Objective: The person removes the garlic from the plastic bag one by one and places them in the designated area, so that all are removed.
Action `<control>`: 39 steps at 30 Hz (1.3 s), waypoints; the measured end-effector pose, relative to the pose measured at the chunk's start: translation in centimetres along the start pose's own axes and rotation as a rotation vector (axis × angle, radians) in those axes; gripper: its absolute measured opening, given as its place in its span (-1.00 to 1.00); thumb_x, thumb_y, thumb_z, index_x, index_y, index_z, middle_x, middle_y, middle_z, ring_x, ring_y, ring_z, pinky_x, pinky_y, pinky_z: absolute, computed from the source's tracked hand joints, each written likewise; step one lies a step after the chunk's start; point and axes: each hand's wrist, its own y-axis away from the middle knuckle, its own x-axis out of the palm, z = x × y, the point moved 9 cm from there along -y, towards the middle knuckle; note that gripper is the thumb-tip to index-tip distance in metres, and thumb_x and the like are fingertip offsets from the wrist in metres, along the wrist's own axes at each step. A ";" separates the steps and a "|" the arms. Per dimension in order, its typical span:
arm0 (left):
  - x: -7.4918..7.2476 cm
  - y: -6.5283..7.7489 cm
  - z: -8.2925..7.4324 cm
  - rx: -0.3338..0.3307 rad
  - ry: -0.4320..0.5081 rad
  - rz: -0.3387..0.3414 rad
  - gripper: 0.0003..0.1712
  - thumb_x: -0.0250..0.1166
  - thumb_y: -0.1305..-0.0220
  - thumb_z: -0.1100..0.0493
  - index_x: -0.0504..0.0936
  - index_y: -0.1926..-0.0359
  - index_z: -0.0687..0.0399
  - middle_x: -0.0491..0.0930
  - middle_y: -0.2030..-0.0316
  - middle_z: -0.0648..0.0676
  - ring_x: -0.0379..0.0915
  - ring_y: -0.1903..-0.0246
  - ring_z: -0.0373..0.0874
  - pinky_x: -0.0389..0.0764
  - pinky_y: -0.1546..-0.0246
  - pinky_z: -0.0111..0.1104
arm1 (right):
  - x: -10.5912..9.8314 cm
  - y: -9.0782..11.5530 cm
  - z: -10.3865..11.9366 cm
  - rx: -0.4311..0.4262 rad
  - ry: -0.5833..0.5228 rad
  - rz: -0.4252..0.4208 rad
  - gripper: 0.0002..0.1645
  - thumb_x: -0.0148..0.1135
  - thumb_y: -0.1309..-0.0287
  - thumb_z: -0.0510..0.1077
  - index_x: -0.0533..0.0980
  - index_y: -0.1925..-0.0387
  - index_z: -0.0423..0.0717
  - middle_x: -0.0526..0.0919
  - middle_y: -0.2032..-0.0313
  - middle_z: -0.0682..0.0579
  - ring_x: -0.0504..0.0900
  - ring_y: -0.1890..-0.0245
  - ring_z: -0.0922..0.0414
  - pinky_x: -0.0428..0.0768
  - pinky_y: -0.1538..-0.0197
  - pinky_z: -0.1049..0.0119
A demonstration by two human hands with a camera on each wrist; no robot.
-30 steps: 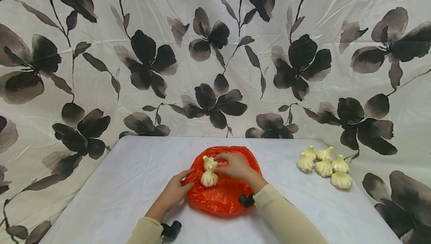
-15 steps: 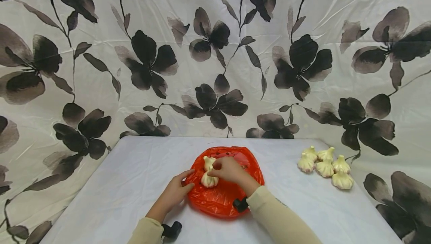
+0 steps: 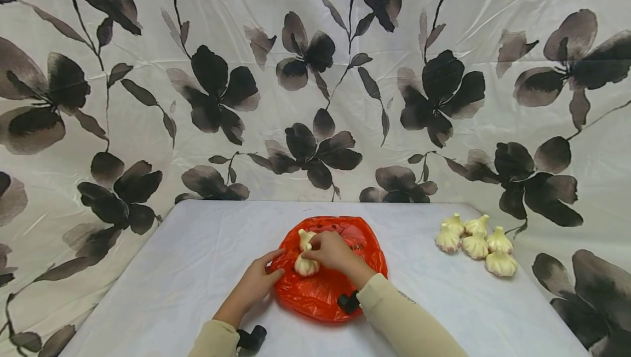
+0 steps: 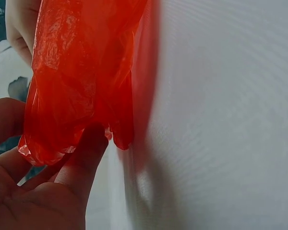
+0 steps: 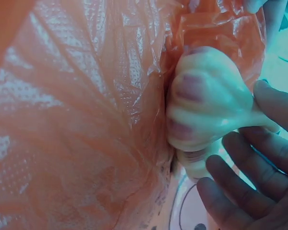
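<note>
A red plastic bag (image 3: 325,297) lies spread in a rounded shape on the table, with a pinkish printed patch near its far side. Two pale garlic bulbs sit on its left half, the nearer garlic bulb (image 3: 304,267) in front of the farther garlic bulb (image 3: 304,235). My right hand (image 3: 335,252) pinches the stem of the nearer bulb between thumb and forefinger; the right wrist view shows the purple-streaked bulb (image 5: 206,103) against the plastic. At the bag's left edge, my left hand (image 3: 252,284) holds the plastic (image 4: 67,81) between thumb and fingers.
Several more garlic bulbs (image 3: 475,245) stand clustered at the table's far right. A white cloth covers the table (image 3: 197,247). Behind it hangs a white curtain (image 3: 365,110) with dark flowers.
My right hand has moved from beside the farther garlic bulb toward me and taken the nearer bulb's stem. My left hand has stayed at the bag's left edge.
</note>
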 end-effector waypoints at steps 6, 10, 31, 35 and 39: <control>0.1 0.0 0.0 -0.010 0.003 0.003 -0.41 0.22 -0.29 0.19 0.40 -0.35 -0.09 0.35 -0.34 0.24 0.42 0.00 -0.01 0.64 0.09 -0.25 | 0.0 0.1 -0.5 0.038 -0.080 -0.007 -0.75 0.44 -0.03 -0.02 0.71 0.26 -0.05 0.70 0.37 0.15 0.52 0.40 0.23 0.54 0.36 0.43; 0.2 0.1 -0.2 -0.001 -0.001 0.004 -0.41 0.22 -0.29 0.19 0.40 -0.34 -0.08 0.35 -0.33 0.24 0.41 -0.03 -0.01 0.62 0.00 -0.18 | -0.2 0.2 -0.8 0.056 -0.115 -0.028 -0.76 0.47 0.01 -0.02 0.71 0.30 -0.04 0.69 0.38 0.15 0.52 0.39 0.21 0.56 0.36 0.42; 0.0 0.1 -0.3 0.032 0.031 -0.026 -0.44 0.22 -0.29 0.22 0.43 -0.32 -0.06 0.43 -0.27 0.23 0.48 0.04 -0.05 0.66 0.06 -0.22 | -0.9 0.7 0.1 -0.002 -0.134 -0.043 -0.83 0.41 -0.06 -0.02 0.70 0.29 0.03 0.70 0.32 0.17 0.55 0.31 0.22 0.58 0.22 0.35; 0.0 0.0 -0.2 0.028 0.040 -0.040 -0.44 0.20 -0.30 0.22 0.43 -0.32 -0.07 0.44 -0.26 0.23 0.49 0.07 -0.07 0.67 0.10 -0.27 | -1.0 0.9 0.2 -0.001 -0.175 -0.031 -0.80 0.39 -0.09 -0.03 0.69 0.23 0.03 0.70 0.28 0.16 0.57 0.26 0.21 0.60 0.17 0.33; -0.2 0.1 -0.3 0.036 0.035 -0.058 -0.46 0.19 -0.31 0.21 0.44 -0.32 -0.05 0.45 -0.24 0.24 0.51 0.04 -0.07 0.66 0.06 -0.22 | -1.5 1.2 0.5 -0.028 -0.188 -0.044 -0.70 0.33 -0.16 -0.01 0.67 0.09 -0.02 0.72 0.18 0.11 0.62 0.12 0.14 0.62 0.04 0.22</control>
